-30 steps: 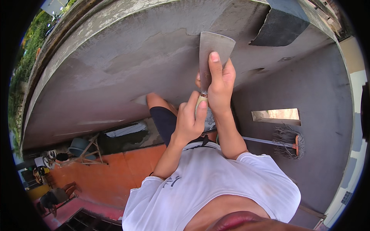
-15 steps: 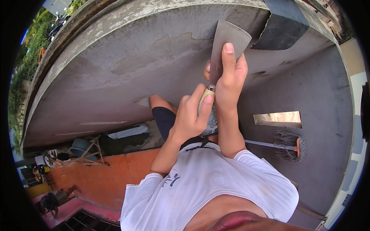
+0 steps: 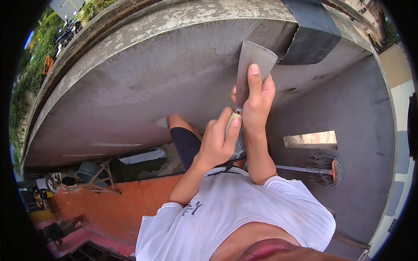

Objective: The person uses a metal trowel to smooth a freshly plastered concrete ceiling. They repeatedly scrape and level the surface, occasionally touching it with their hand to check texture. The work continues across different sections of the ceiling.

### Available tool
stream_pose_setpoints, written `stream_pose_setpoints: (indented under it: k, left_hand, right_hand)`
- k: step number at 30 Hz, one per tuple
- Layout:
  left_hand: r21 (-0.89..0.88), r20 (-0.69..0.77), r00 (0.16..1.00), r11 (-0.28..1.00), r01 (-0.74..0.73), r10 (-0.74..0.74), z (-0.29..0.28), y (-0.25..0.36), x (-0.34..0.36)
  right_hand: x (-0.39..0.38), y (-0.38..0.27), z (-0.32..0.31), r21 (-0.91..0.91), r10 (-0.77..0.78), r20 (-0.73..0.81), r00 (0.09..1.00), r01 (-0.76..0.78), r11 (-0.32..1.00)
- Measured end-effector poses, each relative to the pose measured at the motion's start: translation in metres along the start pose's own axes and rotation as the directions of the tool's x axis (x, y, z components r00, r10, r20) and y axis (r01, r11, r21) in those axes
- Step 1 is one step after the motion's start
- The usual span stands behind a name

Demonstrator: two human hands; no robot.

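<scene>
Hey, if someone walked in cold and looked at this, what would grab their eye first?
First, the flat metal trowel pressed against the grey plastered wall at upper centre, the right hand pinning its blade and the left hand wrapped round its handle. Next, the mop lying at the right, below a slot-shaped opening.

You wear a white short-sleeved T-shirt (image 3: 235, 217) with a small dark mark near its left sleeve, and dark shorts (image 3: 186, 145); your forearms are bare
</scene>
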State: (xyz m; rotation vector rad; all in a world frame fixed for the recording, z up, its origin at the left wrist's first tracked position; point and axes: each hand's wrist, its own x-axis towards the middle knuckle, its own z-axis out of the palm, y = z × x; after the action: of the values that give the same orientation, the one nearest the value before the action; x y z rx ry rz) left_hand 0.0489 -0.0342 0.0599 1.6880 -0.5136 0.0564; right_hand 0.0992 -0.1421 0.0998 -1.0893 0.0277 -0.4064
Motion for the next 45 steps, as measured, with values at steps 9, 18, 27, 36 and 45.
stream_pose_setpoints:
  k: [9, 18, 27, 36, 45]
  left_hand:
    - [-0.041, -0.074, 0.991, 0.993, -0.114, 0.111, 0.009, 0.014, 0.025]
    - [-0.17, -0.081, 0.991, 0.981, 0.093, -0.108, 0.017, -0.039, -0.027]
    - [-0.372, -0.094, 0.98, 0.919, 0.13, -0.176, 0.035, -0.039, -0.032]
    - [-0.462, -0.134, 0.979, 0.883, 0.076, -0.155, 0.063, -0.039, -0.019]
    - [-0.264, -0.159, 0.975, 0.959, 0.108, -0.153, 0.05, -0.03, -0.022]
  right_hand:
    - [0.017, -0.033, 0.019, -0.026, -0.097, 0.022, 0.995, 0.098, 0.995]
    - [-0.017, 0.024, -0.002, -0.099, 0.028, 0.023, 0.999, -0.026, 0.995]
    - [-0.016, 0.02, -0.016, -0.12, -0.033, 0.012, 0.999, 0.034, 0.992]
    - [-0.005, 0.0, -0.016, -0.231, 0.072, 0.052, 0.996, -0.058, 0.971]
    - [-0.003, 0.0, -0.009, -0.087, 0.13, 0.084, 0.988, -0.123, 0.989]
